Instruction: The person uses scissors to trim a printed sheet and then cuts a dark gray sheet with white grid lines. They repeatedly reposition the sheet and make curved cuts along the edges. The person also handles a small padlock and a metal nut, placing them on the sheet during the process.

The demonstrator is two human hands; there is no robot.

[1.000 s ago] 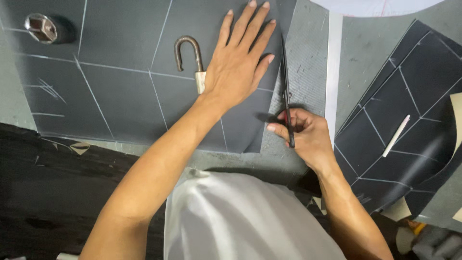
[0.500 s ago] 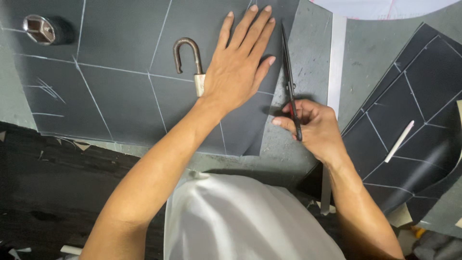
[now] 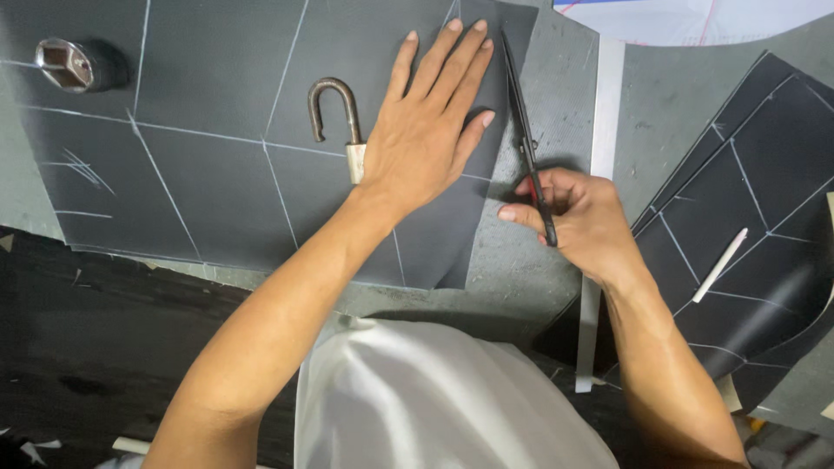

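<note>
A dark sheet [image 3: 217, 130] marked with white chalk lines is lying flat on the grey desk [image 3: 556, 95], and the black scissors [image 3: 526, 139] are running along its right edge, their long axis pointing far and slightly left, the blades closed or nearly so. The right hand [image 3: 578, 221] is gripping the scissor handles at the near end, just right of the sheet, while the left hand [image 3: 434, 130] is pressing flat and open on the sheet, its fingers touching nothing else and lying just left of the blades. A padlock [image 3: 339, 122] is resting on the sheet just left of that hand, a metal socket [image 3: 65, 65] is sitting at the far left, and more chalked sheets [image 3: 756, 200] with a white chalk stick [image 3: 719, 265] are lying well to the right.
</note>
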